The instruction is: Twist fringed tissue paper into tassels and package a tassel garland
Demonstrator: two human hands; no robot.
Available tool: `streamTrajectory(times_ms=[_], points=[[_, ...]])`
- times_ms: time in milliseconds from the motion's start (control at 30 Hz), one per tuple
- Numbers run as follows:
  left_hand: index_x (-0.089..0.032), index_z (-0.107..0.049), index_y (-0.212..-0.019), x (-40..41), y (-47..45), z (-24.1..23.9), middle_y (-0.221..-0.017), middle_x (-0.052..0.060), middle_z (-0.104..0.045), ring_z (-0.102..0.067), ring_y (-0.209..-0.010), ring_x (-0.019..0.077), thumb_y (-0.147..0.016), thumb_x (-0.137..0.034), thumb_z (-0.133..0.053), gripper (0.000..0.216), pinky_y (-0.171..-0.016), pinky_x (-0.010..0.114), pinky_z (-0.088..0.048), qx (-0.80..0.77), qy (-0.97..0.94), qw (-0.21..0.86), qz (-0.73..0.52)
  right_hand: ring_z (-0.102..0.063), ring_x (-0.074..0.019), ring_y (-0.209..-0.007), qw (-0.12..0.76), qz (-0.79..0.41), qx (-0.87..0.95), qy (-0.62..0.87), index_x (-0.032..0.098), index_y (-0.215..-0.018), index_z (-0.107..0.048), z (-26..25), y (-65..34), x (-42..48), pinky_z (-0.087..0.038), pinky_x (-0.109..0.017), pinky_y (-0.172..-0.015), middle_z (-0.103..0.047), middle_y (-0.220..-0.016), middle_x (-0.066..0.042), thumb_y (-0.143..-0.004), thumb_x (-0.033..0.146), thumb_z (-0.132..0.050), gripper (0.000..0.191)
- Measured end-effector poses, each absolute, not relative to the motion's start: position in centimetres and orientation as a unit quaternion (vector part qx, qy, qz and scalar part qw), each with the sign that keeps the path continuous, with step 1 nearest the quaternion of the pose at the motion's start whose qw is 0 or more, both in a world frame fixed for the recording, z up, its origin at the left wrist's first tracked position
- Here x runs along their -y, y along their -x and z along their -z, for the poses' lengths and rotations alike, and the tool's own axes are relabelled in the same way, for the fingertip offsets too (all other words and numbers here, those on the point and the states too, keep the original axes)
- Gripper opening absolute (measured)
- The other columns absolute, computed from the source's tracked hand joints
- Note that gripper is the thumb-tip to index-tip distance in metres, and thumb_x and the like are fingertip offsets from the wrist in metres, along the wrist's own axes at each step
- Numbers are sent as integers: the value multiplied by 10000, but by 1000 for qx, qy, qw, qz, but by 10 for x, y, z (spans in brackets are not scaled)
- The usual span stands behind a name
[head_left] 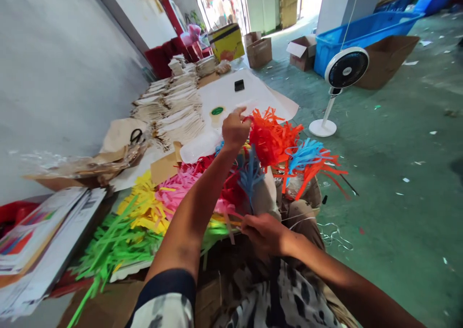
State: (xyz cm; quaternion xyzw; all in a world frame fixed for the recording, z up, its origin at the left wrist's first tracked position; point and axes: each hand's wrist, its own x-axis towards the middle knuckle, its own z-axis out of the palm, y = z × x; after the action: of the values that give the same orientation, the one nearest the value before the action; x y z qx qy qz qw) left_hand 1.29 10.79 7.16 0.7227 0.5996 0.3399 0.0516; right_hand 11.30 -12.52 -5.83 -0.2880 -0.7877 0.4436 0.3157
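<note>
My left hand (236, 129) is stretched forward at the left edge of a bunch of red paper strips (265, 142). Its fingers curl against the strips, and their tips are partly hidden. My right hand (265, 234) is a fist close to my lap, beside the ends of pink paper strips (179, 185); what it grips is hidden. Between the hands hangs a bunch of blue strips (250, 176). Yellow strips (144, 202) and green strips (123, 239) lie heaped to the left. More orange strips (307, 176) and light blue strips (307, 154) spread over my right knee.
Stacks of cream-coloured bundles (181, 101) line the wall side of the table. A dark phone-like object (239, 85) lies on white sheeting (217, 94). On the floor at right stand a white fan (346, 68), a blue tub (327, 48) and cardboard boxes (259, 53). Papers (47, 241) sit at left.
</note>
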Motion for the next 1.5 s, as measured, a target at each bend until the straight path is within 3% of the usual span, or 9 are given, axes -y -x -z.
streamTrajectory(times_ms=[100,200,300,467,767,900,1067,1300,1500], points=[[-153,-592,-1486,-86,-22,-75,-1423,158,-673,-607,-1302,294,-843,-7,-510,665,-1144,479,-470,-526,-789,-59,-312,-394,-112,-583,324,-484,771,258,226,-921,-586,51,-126,127,-302,-227,-558,-506,-690,51,-1009,250,-508,120],[-210,-663,-1391,-54,-39,-73,-1501,115,-610,-474,-1461,313,-766,34,-519,686,-1252,563,-356,-382,-883,-99,-256,-400,-116,-615,351,-515,744,241,219,-932,-597,44,-139,128,-317,-234,-580,-501,-710,48,-1035,288,-504,155],[-263,-786,-1102,-30,-61,-56,-1293,61,-728,-585,-1297,261,-866,-30,-540,413,-1194,485,-418,-179,-973,-9,-147,-421,-124,-633,370,-503,743,241,215,-911,-605,38,-148,131,-332,-256,-616,-512,-711,41,-1024,275,-522,153],[-239,-791,-1167,-22,-90,-5,-1197,102,-758,-649,-1153,254,-1049,-203,-528,291,-966,402,-507,-7,-999,27,-47,-480,-137,-652,349,-484,754,275,216,-924,-651,34,-162,140,-349,-278,-645,-567,-729,23,-1018,254,-535,154],[-215,-779,-1025,-42,-71,-22,-1099,62,-808,-692,-1112,196,-1041,-199,-578,203,-1048,383,-528,-128,-952,162,-226,-551,-144,-679,434,-423,700,378,221,-957,-643,39,-171,130,-396,-279,-659,-638,-787,3,-1051,292,-561,143],[-233,-777,-970,-38,-36,-61,-1014,38,-818,-742,-906,153,-944,-265,-747,51,-776,292,-596,-252,-765,332,-491,-516,-131,-621,507,-368,661,412,227,-950,-621,47,-164,119,-382,-271,-610,-594,-736,26,-1046,257,-562,117],[-218,-721,-865,-33,4,-82,-965,35,-824,-615,-536,58,-860,-304,-853,157,-383,193,-350,-275,-602,435,-611,-525,-134,-639,521,-352,657,416,230,-952,-641,52,-154,109,-397,-276,-626,-601,-754,23,-1024,254,-604,85],[-222,-753,-904,-8,37,-85,-597,-42,-674,-520,-415,57,-790,-274,-900,193,-364,194,-320,-386,-635,411,-528,-405,-135,-617,590,-333,582,449,230,-886,-616,47,-148,97,-324,-286,-584,-450,-706,45,-1048,350,-595,203],[-171,-791,-885,16,28,-43,-676,-2,-724,-640,-536,103,-769,-386,-901,268,-498,207,-466,-431,-652,468,-413,-430,-145,-650,649,-328,491,479,238,-969,-640,34,-142,84,-352,-291,-612,-486,-744,39,-1057,438,-596,222]])
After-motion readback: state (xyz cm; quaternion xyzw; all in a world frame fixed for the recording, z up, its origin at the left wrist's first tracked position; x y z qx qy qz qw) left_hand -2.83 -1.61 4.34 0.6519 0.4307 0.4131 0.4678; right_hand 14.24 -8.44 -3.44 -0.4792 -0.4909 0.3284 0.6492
